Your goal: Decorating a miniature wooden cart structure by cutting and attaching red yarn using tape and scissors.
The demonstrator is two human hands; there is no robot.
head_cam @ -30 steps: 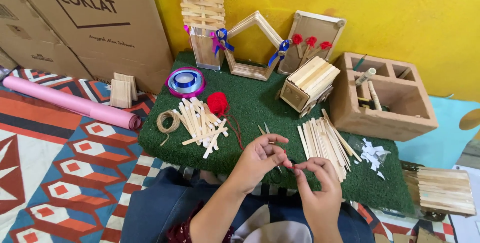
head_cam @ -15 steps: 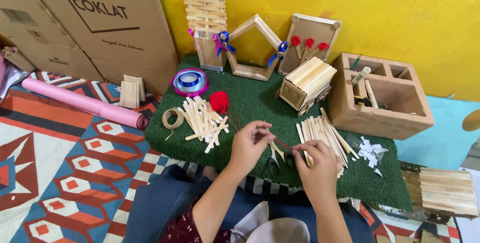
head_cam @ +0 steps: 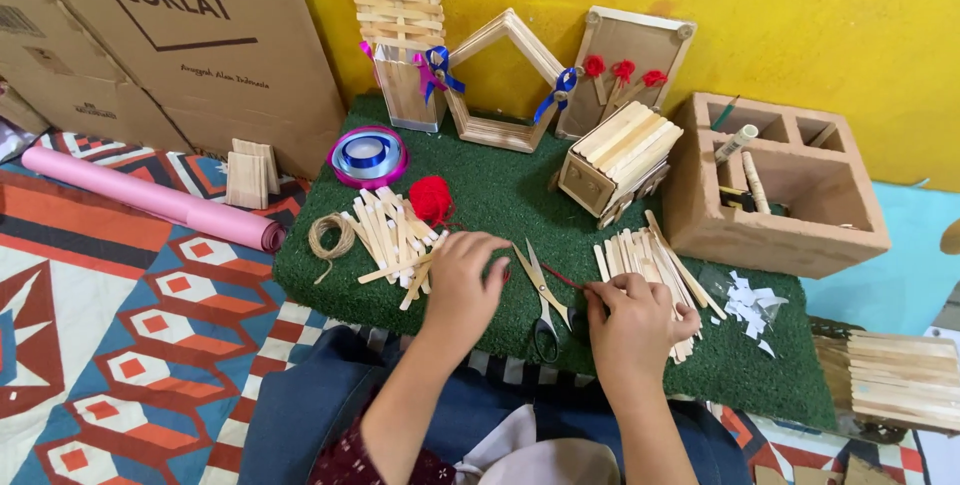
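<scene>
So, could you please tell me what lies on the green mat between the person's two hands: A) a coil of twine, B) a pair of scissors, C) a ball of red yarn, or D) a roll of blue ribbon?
B: the scissors lie open on the green mat between the left hand and the right hand, blades pointing away from the person.

Bright even indoor light, soft faint shadows, colours vivid, focus sharp, mild wide-angle bending at edges.
</scene>
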